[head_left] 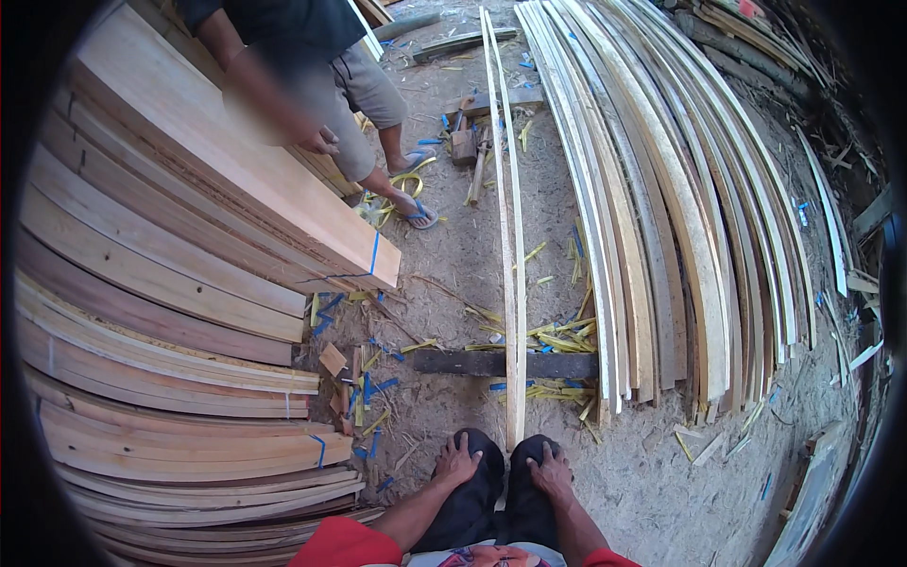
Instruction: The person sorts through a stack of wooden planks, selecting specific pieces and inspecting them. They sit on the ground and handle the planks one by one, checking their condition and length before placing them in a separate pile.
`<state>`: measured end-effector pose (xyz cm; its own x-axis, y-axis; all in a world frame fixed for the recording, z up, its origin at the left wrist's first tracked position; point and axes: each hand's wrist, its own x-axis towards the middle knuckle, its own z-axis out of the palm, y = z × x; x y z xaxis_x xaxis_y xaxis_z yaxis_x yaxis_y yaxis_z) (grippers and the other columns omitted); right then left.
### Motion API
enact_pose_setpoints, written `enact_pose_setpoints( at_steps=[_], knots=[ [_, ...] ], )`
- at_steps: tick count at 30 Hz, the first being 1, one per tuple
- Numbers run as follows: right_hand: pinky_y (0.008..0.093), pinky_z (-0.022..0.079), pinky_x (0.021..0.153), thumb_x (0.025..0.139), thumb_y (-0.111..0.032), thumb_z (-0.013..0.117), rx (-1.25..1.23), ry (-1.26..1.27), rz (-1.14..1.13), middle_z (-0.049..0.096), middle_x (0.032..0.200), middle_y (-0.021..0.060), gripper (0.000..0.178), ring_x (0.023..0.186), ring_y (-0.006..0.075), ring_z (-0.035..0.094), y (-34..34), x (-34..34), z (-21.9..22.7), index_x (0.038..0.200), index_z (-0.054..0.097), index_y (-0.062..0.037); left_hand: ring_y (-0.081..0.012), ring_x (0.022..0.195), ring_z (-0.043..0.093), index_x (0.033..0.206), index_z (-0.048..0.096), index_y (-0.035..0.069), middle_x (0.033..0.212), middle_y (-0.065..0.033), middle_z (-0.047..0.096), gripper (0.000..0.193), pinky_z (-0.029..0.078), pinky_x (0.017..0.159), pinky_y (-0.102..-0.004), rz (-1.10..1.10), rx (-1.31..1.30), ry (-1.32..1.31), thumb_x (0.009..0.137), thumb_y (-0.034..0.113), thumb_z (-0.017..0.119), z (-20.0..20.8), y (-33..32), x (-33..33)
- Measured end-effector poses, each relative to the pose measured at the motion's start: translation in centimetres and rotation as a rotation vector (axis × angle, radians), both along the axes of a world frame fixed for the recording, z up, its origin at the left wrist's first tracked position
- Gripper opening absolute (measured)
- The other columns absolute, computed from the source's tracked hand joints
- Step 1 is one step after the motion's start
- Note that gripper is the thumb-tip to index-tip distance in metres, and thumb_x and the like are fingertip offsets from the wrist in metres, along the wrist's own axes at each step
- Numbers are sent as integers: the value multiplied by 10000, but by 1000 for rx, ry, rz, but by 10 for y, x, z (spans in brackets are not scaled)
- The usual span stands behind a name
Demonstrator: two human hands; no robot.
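My left hand (458, 461) rests flat on my left knee and my right hand (551, 470) rests on my right knee, both over dark trousers. Neither hand holds anything. Two thin long wooden strips (511, 283) lie on the sandy ground straight ahead, their near ends ending between my knees. They cross a dark wooden block (463, 363) lying sideways under them.
A tall stack of wide planks (170, 312) fills the left side. A row of many thin strips (661, 236) lies on the right. Another person (312, 85) in grey shorts and blue sandals stands at the far left by the planks. Yellow and blue strap scraps (557, 340) litter the ground.
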<state>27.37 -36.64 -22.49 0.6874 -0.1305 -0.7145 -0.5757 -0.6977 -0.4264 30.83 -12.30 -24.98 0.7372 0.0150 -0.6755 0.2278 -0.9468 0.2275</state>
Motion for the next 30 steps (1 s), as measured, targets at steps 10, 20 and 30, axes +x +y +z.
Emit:
enact_pose_setpoints(
  at_steps=[10, 20, 30],
  knots=[
    [478, 398, 1052, 870, -494, 570, 289, 51, 448, 527, 1322, 289, 665, 1250, 421, 503, -18, -93, 80, 1388, 495, -84, -159, 581, 568, 1488, 236, -21, 797, -31, 614, 830, 460, 515, -290, 500, -793, 59, 890, 369, 658, 206, 40, 146],
    [404, 423, 1039, 854, -516, 579, 252, 249, 319, 574, 1284, 272, 683, 1230, 397, 534, -38, -112, 78, 1292, 566, 7, -205, 677, 679, 1294, 358, -57, 843, -132, 682, 488, 565, 576, -311, 652, -830, -996, 899, 143, 562, 785, 178, 431],
    [414, 442, 1014, 837, -554, 592, 235, 204, 241, 605, 1239, 262, 681, 1197, 380, 564, -29, -139, 86, 1230, 618, 2, -113, 699, 611, 1385, 466, 13, 903, -103, 675, 593, 491, 578, -264, 304, -615, -554, 914, 323, 651, 497, 93, 314]
  ],
)
